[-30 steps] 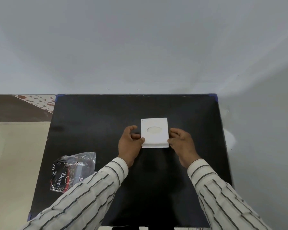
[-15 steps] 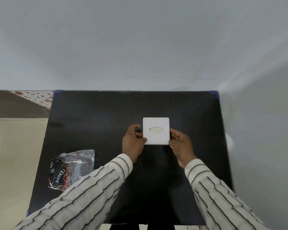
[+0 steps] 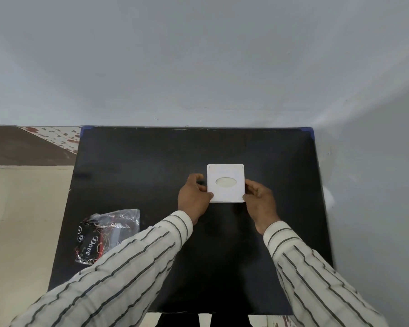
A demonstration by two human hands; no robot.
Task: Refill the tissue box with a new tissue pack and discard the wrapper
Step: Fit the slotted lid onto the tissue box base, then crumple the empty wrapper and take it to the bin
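Observation:
A square white tissue box (image 3: 225, 172) with an oval opening in its top sits on the black table (image 3: 139, 166), right of centre. My left hand (image 3: 193, 197) grips its left near edge, thumb on top. My right hand (image 3: 260, 200) grips its right near corner. Pale tissue shows through the oval. A crumpled clear and black plastic wrapper (image 3: 104, 234) printed "Dove" lies at the table's near left, apart from both hands and partly behind my left sleeve.
Grey walls close in behind and to the right of the table. Beige floor and a brown patterned strip (image 3: 28, 145) lie to the left. Blue tape marks the far table corners (image 3: 308, 131).
The box has gone from slightly tilted to lying flat and square on the table, a little farther from me. Both hands stayed on its near edge. The wrapper has not moved.

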